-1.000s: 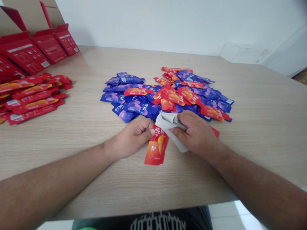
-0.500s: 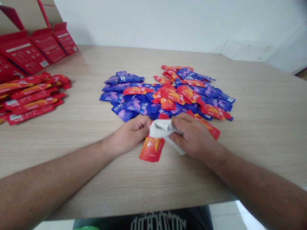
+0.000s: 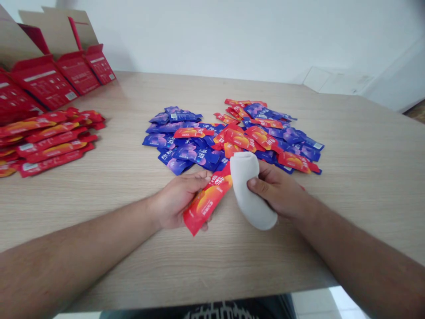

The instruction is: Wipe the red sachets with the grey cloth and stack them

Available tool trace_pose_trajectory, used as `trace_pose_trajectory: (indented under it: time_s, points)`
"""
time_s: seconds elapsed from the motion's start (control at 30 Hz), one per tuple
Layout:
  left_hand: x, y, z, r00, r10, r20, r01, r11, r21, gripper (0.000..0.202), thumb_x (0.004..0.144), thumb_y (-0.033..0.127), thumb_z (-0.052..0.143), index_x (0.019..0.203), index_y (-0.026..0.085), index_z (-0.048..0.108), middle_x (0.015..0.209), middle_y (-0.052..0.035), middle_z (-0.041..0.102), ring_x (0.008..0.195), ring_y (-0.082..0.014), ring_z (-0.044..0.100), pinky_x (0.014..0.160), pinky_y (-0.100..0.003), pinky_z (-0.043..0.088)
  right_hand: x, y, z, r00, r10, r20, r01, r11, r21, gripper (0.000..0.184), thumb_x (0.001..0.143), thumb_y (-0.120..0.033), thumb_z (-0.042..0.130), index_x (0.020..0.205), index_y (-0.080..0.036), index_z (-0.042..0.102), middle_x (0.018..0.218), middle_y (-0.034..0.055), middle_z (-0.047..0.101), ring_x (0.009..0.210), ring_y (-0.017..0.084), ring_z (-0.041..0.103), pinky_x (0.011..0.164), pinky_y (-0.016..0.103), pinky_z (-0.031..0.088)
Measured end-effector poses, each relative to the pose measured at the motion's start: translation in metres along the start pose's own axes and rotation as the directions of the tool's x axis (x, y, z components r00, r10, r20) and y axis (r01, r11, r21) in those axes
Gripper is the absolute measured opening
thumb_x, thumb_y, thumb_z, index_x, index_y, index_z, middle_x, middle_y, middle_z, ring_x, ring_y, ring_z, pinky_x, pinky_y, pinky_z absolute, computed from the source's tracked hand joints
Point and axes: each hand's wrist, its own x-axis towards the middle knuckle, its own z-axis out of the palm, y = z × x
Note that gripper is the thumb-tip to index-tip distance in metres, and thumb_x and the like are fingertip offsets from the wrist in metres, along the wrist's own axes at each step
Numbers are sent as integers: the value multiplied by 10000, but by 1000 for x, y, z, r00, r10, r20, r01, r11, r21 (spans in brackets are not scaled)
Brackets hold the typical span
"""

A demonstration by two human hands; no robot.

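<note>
My left hand (image 3: 175, 199) is closed around a red and orange sachet (image 3: 207, 199), lifting it at a slant just above the wooden table (image 3: 133, 248). My right hand (image 3: 279, 190) grips a folded white cloth (image 3: 249, 190) right beside the sachet's upper end. Just beyond both hands lies a loose heap of blue and red sachets (image 3: 232, 135).
A neat row of red sachets (image 3: 49, 137) lies at the left edge. Behind it stand open red cartons (image 3: 59, 75) with raised flaps. A white wall runs along the far side, and the table's near edge is close to my body.
The cloth has come off the sachet and now stands rolled in my right hand. My left hand has taken the sachet up and turned it slantwise, towards the left.
</note>
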Motion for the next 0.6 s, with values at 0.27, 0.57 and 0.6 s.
trace_pose_trajectory:
  time_s: [0.27, 0.57, 0.6]
  points:
    - [2, -8, -4, 876, -322, 358, 370, 926, -73, 295, 943, 438, 624, 815, 173, 607, 564, 8, 541, 326, -101, 469, 278, -180, 373, 2, 1, 5, 969, -130, 210, 142, 989, -48, 488, 912, -612, 765, 1164, -197, 722, 981, 41, 738, 741, 154, 660, 613, 249, 543]
    - [5, -10, 0, 968, 251, 30, -253, 956, 147, 316, 935, 455, 736, 1002, 158, 654, 873, -57, 731, 728, -152, 704, 690, -287, 616, 2, -5, -10, 999, -24, 44, 34, 969, -244, 467, 923, -544, 773, 1263, -227, 729, 1044, 39, 787, 808, 202, 722, 623, 265, 543]
    - [6, -9, -3, 958, 286, 32, -286, 936, 207, 343, 941, 488, 722, 992, 158, 647, 880, -57, 729, 745, -161, 707, 706, -303, 614, 3, -5, -11, 1000, -16, 27, 23, 963, -268, 460, 927, -538, 768, 1265, -230, 730, 1053, 36, 792, 820, 210, 727, 633, 271, 548]
